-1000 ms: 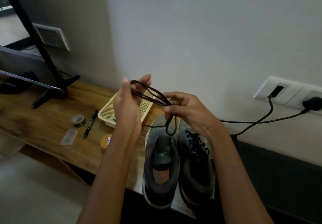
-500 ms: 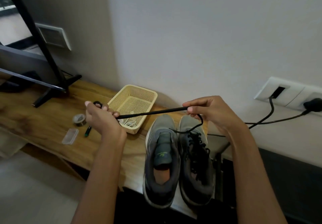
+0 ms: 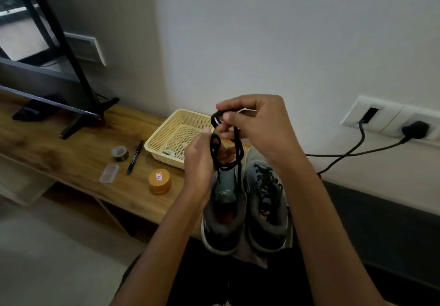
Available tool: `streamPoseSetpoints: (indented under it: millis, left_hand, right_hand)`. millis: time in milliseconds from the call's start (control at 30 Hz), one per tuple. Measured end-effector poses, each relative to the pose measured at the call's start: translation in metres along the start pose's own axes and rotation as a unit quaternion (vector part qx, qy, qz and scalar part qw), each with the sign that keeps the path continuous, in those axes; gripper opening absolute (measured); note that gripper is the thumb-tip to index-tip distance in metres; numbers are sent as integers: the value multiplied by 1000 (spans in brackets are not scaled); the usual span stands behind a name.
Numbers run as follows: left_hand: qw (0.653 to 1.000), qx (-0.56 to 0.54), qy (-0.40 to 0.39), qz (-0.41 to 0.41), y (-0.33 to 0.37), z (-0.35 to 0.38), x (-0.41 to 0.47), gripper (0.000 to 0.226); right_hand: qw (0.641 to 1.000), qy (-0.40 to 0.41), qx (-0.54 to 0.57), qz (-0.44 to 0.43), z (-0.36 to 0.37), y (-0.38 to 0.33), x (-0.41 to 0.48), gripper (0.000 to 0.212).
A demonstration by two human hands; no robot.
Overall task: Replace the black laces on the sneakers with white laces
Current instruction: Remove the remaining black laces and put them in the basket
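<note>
Two grey sneakers stand side by side at the wooden shelf's near edge. The left sneaker point(image 3: 223, 217) has no lace; the right sneaker point(image 3: 266, 205) still carries its black lace. A loose black lace point(image 3: 234, 149) hangs in loops above the left sneaker, held between both hands. My right hand point(image 3: 258, 124) pinches its upper loops, and my left hand point(image 3: 202, 160) grips the lower loops just beneath. White laces point(image 3: 173, 153) lie inside the yellow basket point(image 3: 166, 129).
On the wooden shelf point(image 3: 71, 158) lie a tape roll point(image 3: 120, 153), a black marker point(image 3: 135, 156), a small clear case point(image 3: 109, 173) and an orange jar point(image 3: 160, 181). A black stand point(image 3: 78, 84) rises at left. Cables point(image 3: 352, 153) run from wall sockets at right.
The hands, spread apart half a second ago with the black lace stretched between them, have come together above the left sneaker, and the lace is now bunched in loops.
</note>
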State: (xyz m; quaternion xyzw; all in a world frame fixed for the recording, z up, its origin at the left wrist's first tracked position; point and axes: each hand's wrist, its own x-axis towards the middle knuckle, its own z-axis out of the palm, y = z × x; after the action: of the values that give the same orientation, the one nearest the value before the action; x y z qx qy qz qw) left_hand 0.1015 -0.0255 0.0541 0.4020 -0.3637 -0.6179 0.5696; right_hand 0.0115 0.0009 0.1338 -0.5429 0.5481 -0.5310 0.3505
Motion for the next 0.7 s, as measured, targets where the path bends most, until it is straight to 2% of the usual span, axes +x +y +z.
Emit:
streamPoseSetpoints:
  millis: [100,200,267,333,367,400,500,533,567,600,633,700]
  left_hand:
    - [1000,18,14,12,-5,-3,-13,35]
    - [998,53,43,-17,-20,-11,-15,35]
    - [989,138,53,-14,-32,-17,-17,36]
    - [970,243,28,6,-45,-26,-20,34]
    - [948,317,0,21,-51,-32,-21,31]
    - [909,413,-33,41,-55,-35,-23,28]
    - [726,674,-95,96,-54,-37,-27,28]
    - [678,720,-108,100,-51,-37,-28,29]
    - [645,748,-123,92,-49,-36,-29,28]
    - [625,764,-133,83,-47,-37,-30,27]
    - [619,769,-141,74,-46,-39,-30,26]
    - [642,747,-158,61,-42,-43,-30,21]
  right_hand:
    - [997,52,49,-13,9,0,-5,19]
    - [987,86,131,25,18,13,-13,20]
    - [975,90,193,68,23,30,-20,21]
    - [970,105,196,99,28,56,-29,22]
    - [974,117,164,106,29,72,-33,22]
    - [979,130,107,111,29,86,-37,21]
    - [981,117,-111,105,30,117,-46,15]
    - [974,96,-177,99,30,123,-48,14]
    - [965,75,-231,95,30,128,-50,13]
    - [954,51,-282,95,30,131,-52,14]
    - [938,22,-334,91,30,132,-54,15]
    - [903,-28,-423,73,29,127,-57,18]
